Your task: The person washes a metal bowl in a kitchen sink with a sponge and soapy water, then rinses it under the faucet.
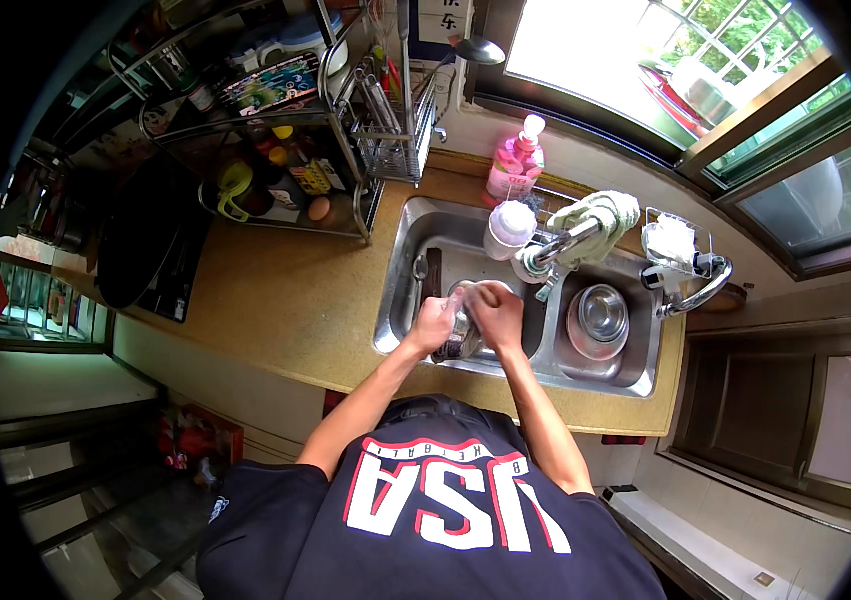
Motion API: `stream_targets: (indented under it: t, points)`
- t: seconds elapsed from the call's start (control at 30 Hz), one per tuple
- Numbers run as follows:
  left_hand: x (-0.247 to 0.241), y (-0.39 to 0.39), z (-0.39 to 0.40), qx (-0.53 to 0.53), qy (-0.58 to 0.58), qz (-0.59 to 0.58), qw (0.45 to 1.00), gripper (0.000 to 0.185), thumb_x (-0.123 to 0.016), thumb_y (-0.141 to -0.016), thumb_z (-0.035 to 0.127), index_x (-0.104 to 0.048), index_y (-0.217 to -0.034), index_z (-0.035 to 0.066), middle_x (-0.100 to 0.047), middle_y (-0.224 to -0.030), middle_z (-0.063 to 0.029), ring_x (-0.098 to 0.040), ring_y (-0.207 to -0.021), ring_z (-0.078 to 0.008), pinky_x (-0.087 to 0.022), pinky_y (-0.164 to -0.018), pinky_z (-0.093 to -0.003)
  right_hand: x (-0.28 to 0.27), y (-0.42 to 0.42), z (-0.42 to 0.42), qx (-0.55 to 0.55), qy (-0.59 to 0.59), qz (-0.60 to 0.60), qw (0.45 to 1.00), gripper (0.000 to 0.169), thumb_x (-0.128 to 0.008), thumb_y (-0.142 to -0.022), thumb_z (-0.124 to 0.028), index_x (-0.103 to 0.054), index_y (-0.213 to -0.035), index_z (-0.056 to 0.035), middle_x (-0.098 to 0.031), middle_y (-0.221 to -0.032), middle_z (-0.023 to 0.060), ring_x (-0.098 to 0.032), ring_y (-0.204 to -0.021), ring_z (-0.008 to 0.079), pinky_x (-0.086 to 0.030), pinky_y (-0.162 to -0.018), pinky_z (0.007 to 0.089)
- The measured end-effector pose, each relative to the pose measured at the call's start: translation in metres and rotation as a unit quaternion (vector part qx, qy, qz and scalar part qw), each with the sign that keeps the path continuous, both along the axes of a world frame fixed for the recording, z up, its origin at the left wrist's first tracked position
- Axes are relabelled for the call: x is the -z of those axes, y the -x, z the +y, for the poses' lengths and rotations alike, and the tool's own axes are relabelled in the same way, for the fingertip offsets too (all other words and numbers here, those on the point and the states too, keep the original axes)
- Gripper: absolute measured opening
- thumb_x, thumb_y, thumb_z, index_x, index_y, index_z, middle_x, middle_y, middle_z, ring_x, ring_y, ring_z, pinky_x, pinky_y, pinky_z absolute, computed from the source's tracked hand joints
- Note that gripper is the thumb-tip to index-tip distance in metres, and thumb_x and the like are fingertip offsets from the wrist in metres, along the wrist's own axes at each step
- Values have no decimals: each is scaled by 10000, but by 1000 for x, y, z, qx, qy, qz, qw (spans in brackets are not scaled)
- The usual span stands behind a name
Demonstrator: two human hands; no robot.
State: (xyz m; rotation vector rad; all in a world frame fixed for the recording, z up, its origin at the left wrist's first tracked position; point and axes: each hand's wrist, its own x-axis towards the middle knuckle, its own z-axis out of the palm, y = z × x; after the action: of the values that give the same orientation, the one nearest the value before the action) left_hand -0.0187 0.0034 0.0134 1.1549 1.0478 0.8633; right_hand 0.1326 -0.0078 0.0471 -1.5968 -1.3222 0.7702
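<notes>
Both of my hands are over the left basin of a stainless steel double sink (pixel 459 217). My left hand (pixel 434 326) is curled with its thumb up. Close beside it, my right hand (pixel 497 313) is bent inward and partly blurred. Whatever lies between the fingers is too small and blurred to name. Under the hands is shiny dishware (pixel 463 337), mostly hidden, and a pale rim shows behind the right hand. A metal spoon (pixel 420 268) and a dark flat handle (pixel 434 271) lean at the basin's left side.
A chrome faucet (pixel 568 244) with a green cloth (pixel 605 217) rises behind the sink. A white container (pixel 510 229) and a pink pump bottle (pixel 517 166) stand nearby. The right basin holds stacked metal bowls (pixel 603 315). A rack (pixel 362 202) with bottles stands on the left counter.
</notes>
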Motion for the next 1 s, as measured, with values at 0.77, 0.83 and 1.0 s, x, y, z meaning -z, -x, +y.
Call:
stream_targets:
  t: [0.77, 0.83, 1.0]
  points:
    - [50, 8, -7, -90, 173, -224, 955, 313, -453, -1038, 241, -674, -1072, 22, -702, -959, -50, -659, -869, -135, -539, -793, -299, -10, 22, -22, -106, -178, -157, 966, 194, -772, -758, -169, -614, -750, -57, -589, -720, 128, -605, -622, 319, -473, -553, 400]
    - [37, 11, -4, -112, 236, -301, 917, 335, -413, -1026, 229, -656, -1106, 14, -713, -1007, -84, -683, -914, -183, -553, -877, -344, -10, 13, -23, -117, -234, -162, 952, 247, -763, -766, -162, -546, -717, -57, -536, -676, 124, -568, -600, 327, -443, -533, 415]
    - [27, 17, -14, -65, 244, -281, 926, 291, -471, -1030, 242, -689, -1020, 50, -694, -893, -12, -641, -773, -114, -525, -749, -282, 13, -12, -24, 2, -62, -185, 981, 306, -716, -852, -229, -520, -710, -42, -546, -650, 182, -573, -591, 371, -453, -542, 445]
